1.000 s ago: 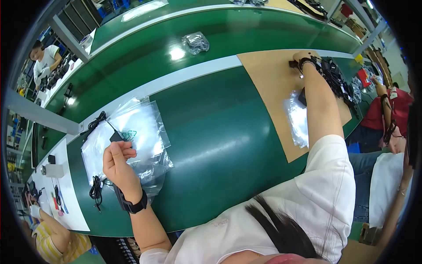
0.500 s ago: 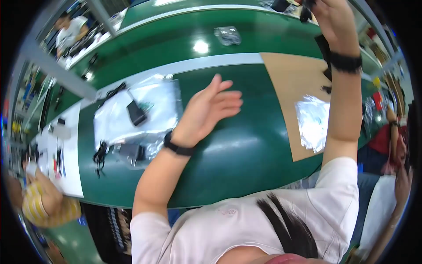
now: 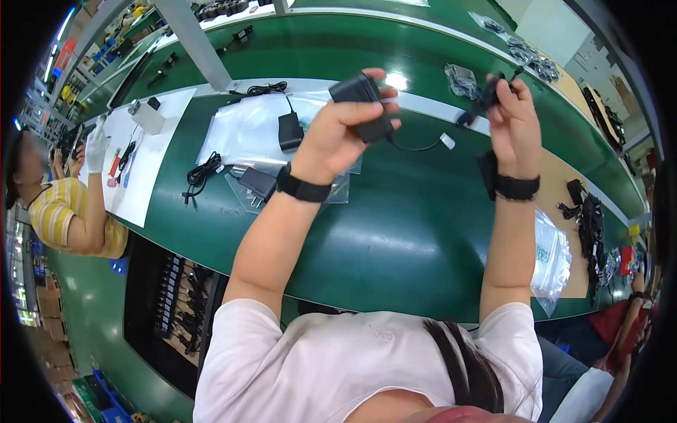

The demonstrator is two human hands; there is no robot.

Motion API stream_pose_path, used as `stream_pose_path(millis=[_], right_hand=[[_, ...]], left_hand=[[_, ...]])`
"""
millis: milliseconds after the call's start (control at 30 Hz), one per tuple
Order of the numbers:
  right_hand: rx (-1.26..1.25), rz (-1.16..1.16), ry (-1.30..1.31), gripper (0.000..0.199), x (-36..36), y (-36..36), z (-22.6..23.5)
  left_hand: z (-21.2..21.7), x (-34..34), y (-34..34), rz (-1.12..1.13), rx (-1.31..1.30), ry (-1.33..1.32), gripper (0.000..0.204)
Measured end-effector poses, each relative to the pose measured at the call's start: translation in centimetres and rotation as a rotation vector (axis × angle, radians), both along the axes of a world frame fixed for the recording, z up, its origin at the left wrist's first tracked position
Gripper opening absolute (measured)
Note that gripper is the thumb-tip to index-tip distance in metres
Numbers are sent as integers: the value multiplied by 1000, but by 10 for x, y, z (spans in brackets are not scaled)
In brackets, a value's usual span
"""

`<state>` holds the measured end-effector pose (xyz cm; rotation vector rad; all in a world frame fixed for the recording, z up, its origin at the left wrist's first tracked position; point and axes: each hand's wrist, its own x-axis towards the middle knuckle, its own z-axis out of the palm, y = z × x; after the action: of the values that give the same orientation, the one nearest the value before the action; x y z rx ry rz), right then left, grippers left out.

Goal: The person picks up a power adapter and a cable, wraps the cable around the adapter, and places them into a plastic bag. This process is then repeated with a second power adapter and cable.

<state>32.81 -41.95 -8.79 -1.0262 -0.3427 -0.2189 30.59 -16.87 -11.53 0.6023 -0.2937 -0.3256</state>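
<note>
My left hand point(image 3: 330, 137) is wrapped round a black power adapter point(image 3: 354, 90) above the green bench. From the adapter's lower end hangs a short dark cord with a white tag point(image 3: 447, 141) on it. My right hand point(image 3: 516, 130), raised at about the same height, pinches a bundled black cable point(image 3: 484, 103); whether this cable joins the adapter's cord I cannot tell. Under my left hand and forearm lie clear plastic bags point(image 3: 236, 130), with a black adapter point(image 3: 290, 132) on top and another adapter point(image 3: 258, 182) at their near edge.
A coiled black cable point(image 3: 203, 173) lies left of the bags. At right, a brown board point(image 3: 575, 271) carries clear bags point(image 3: 550, 261) and a heap of black cables point(image 3: 591, 229). A metal post point(image 3: 194, 46) rises behind the bench. A person in yellow stripes point(image 3: 67, 215) works at left.
My left hand, open and empty before, now holds the adapter. My right hand has come back from the far right with the black cable. The whole view has swung to the right.
</note>
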Motion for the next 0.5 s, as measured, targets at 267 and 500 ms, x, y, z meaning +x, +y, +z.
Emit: stream_pose_path(millis=[267, 500], right_hand=[[348, 19, -110, 17, -3, 73, -10], [457, 102, 6, 26, -1, 94, -27]], left_hand=[[-6, -18, -15, -70, -53, -38, 51], [-17, -5, -16, 92, -131, -1, 42]])
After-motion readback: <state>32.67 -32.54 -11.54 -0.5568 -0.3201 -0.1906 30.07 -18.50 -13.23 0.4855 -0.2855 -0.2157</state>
